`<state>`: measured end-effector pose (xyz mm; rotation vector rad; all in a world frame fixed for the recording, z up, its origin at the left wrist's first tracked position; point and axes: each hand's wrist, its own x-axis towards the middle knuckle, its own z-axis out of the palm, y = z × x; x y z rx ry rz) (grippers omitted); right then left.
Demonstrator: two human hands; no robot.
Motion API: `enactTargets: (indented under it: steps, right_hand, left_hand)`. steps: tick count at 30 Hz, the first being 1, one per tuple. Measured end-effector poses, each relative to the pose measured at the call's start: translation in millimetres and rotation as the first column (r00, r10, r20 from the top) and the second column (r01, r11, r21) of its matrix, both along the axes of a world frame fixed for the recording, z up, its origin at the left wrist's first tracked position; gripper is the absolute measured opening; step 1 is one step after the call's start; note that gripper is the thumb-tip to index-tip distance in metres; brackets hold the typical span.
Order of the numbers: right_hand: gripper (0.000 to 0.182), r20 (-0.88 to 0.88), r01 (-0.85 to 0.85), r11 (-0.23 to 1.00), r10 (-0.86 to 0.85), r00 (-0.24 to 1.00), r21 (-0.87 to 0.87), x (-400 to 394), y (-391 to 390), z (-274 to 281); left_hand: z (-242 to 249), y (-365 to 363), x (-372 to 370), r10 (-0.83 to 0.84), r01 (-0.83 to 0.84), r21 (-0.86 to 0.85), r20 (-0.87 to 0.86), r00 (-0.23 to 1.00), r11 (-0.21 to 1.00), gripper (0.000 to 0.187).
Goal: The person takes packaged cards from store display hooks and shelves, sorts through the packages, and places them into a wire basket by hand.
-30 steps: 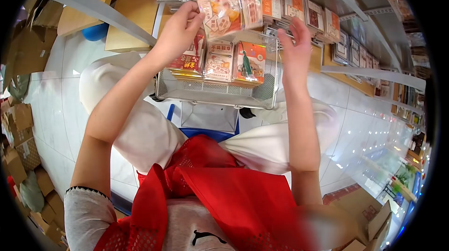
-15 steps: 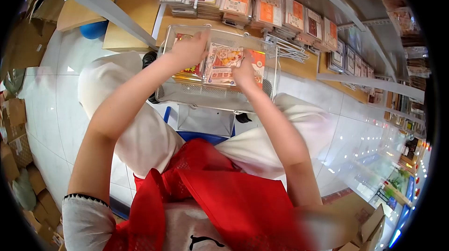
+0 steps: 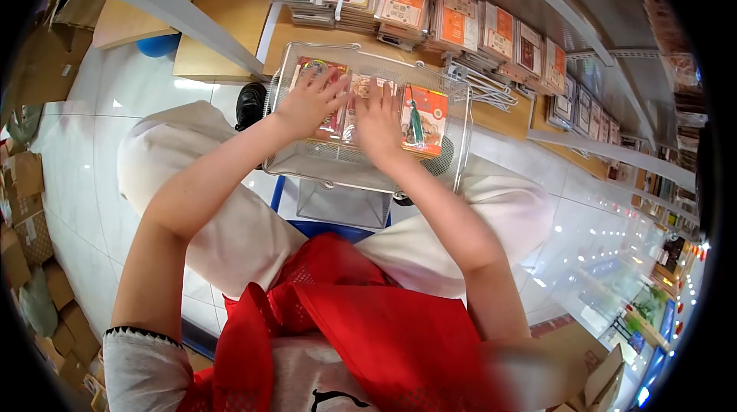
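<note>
Now that the raised packet from a second ago is down, both hands lie flat on the card packets (image 3: 355, 109) stacked in the wire basket (image 3: 453, 153). Left hand (image 3: 309, 103) and right hand (image 3: 378, 122) are spread open, palms pressing, nothing pinched. Looks like squaring the stacks. Tassel packet (image 3: 424, 120) sits untouched just right. More packets line the shelf (image 3: 430, 17) behind.

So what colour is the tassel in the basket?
Green. The tassel lies on an orange packet in the wire basket, clearest in the head view.
</note>
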<state>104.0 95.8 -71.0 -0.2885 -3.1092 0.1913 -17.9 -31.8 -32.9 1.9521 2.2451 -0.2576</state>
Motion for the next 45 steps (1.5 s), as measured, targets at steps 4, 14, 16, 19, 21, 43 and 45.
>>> enactTargets:
  steps: [4, 14, 16, 19, 21, 43, 45]
  right_hand:
    - [0.067, 0.225, -0.009, 0.997, 0.025, 0.974, -0.071, 0.0, 3.0, -0.4]
    - [0.070, 0.371, 0.002, 0.997, 0.028, 0.928, -0.079, 1.8, 4.0, -10.4]
    - [0.067, 0.342, -0.014, 0.998, 0.033, 0.939, -0.060, 2.7, 2.8, -12.5]
    - [0.063, 0.296, -0.019, 1.000, 0.024, 0.955, -0.019, 3.2, 3.4, -25.2]
    - [0.060, 0.246, 0.004, 1.000, -0.005, 0.969, 0.005, 2.5, 3.4, -31.3]
    - [0.044, -0.819, 0.027, 0.867, -0.481, 0.313, -0.498, 93.2, 233.0, 330.7]
    - [0.053, -0.829, 0.006, 0.879, -0.452, 0.330, -0.477, 90.7, 242.5, 340.5]
  left_hand:
    - [-4.1, 3.0, -2.1, -0.195, 0.196, 0.007, -0.062, 0.979, 0.981, 0.082]
    - [-10.3, 2.8, -0.1, -0.062, 0.062, 0.010, 0.032, 0.998, 0.998, 0.075]
    - [-11.5, 0.1, 1.9, -0.014, 0.014, 0.010, 0.024, 1.000, 1.000, 0.076]
    - [-14.7, -2.9, 5.5, 0.023, -0.023, 0.014, 0.020, 1.000, 1.000, 0.078]
    - [-21.5, -1.9, 5.1, 0.041, -0.042, 0.025, 0.029, 0.999, 0.999, 0.080]
    - [253.4, 195.1, 25.3, -0.374, -0.042, 0.702, 0.428, 0.823, 0.711, 0.081]
    - [277.8, 254.1, 29.3, -0.436, -0.153, 0.824, 0.435, 0.788, 0.546, 0.082]
